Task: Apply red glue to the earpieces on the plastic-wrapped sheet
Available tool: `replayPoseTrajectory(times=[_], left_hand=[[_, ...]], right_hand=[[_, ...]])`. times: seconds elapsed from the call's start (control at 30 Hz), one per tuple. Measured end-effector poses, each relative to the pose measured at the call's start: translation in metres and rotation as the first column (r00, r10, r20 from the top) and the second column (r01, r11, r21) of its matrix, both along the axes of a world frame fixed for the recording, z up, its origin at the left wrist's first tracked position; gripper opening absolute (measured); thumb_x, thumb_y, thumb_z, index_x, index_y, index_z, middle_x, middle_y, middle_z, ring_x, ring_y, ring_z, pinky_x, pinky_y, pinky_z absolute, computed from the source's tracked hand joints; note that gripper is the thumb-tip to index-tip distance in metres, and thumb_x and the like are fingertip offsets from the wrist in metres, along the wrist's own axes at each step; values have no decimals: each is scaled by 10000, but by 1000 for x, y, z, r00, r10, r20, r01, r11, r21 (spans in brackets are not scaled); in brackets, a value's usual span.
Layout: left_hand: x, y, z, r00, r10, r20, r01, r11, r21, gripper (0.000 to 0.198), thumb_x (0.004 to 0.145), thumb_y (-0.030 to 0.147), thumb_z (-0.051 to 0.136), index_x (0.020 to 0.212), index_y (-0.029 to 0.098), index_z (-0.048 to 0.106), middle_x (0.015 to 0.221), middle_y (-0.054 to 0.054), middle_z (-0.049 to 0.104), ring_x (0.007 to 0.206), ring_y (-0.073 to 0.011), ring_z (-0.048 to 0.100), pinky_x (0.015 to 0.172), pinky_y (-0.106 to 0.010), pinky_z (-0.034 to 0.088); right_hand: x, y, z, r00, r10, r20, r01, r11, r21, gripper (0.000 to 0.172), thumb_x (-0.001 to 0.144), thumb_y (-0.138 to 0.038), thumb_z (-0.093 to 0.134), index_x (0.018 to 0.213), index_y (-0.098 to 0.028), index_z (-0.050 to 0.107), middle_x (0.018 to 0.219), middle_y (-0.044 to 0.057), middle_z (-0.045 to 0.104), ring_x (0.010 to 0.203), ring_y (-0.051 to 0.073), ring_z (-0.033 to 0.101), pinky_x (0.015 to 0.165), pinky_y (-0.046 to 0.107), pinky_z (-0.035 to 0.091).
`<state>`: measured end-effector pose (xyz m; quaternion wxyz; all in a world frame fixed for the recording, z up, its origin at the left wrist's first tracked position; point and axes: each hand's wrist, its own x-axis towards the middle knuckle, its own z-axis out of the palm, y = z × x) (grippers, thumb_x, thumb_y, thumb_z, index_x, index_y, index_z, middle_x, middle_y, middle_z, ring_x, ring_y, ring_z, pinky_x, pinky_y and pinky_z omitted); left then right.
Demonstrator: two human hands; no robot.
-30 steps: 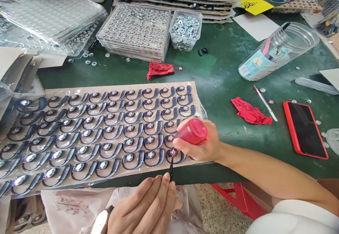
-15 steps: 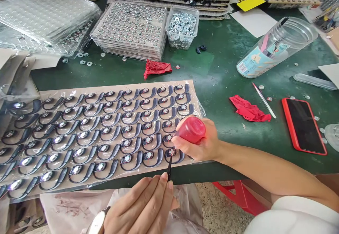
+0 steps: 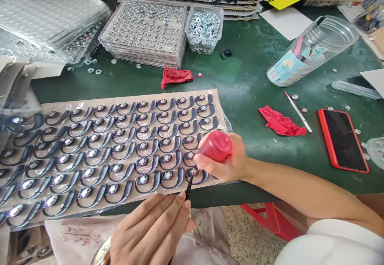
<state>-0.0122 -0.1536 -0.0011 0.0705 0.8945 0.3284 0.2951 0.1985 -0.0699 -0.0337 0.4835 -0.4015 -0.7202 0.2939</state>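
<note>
My left hand [image 3: 154,229] pinches a pair of black tweezers [image 3: 189,187]; their tip reaches a small round speaker on the front right earpiece [image 3: 196,175]. Just above that earpiece, my right hand [image 3: 229,163] is wrapped round a red squeeze bottle [image 3: 217,147] with its base toward me. The bottle's nozzle is hidden behind the fingers. Rows of dark hook-shaped earpieces, each with a round silvery part and some with thin red wires, lie on a cardboard sheet [image 3: 132,98] covered with clear film.
Stacked clear trays [image 3: 144,29] and a plastic tub [image 3: 207,45] of metal discs stand at the back. Rightward are a tilted clear jar [image 3: 282,69], crumpled red pieces [image 3: 280,121], a thin pen-like tool [image 3: 298,113] and a red-cased phone [image 3: 343,141]. Loose discs lie scattered about.
My left hand and the tweezers have shifted slightly left and up, and the tweezers lean more. My right hand stays at nearly the same place with the bottle. The whole view has moved slightly.
</note>
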Motion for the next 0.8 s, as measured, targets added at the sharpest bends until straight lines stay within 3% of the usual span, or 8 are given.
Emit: replayPoseTrajectory(times=[0.2,0.37,0.5,0.67,0.8], left_hand=[[3,10,12,1000,-18,2,18,996,-92,145,918,118,530,963,84,664,936,-56,738,916,-140,689,850,-281,526],[4,15,14,998,-8,64,16,993,-118,136,869,44,549,934,73,664,877,-47,734,859,-124,677,833,-281,524],[3,19,13,992,22,127,-5,991,-132,167,809,-20,563,912,65,662,845,-39,724,823,-109,649,802,-270,524],[-1,25,12,987,8,160,17,987,-157,209,749,-68,595,900,58,666,831,-47,702,787,-117,635,769,-290,531],[-1,31,12,981,42,190,-10,985,-170,189,759,-63,604,865,81,666,820,-27,699,750,-105,632,771,-280,537]], right_hand=[[-1,0,0,1000,8,-17,-8,1000,12,247,759,-339,692,597,-198,570,523,-6,595,491,116,554,492,251,477],[0,-3,-2,998,43,-38,-44,998,-35,252,768,-339,695,610,-182,576,531,-13,575,477,94,519,460,222,445],[-1,-4,-5,997,71,-24,-71,997,27,174,775,-310,699,713,-188,591,600,-20,600,515,91,545,489,213,469],[-2,-4,-8,999,49,-24,-46,991,124,250,761,-354,724,700,-177,557,604,-11,611,536,107,585,516,227,507],[-2,-7,-11,997,68,-26,-64,990,125,283,720,-376,762,742,-176,561,622,-2,635,561,123,608,495,230,498]])
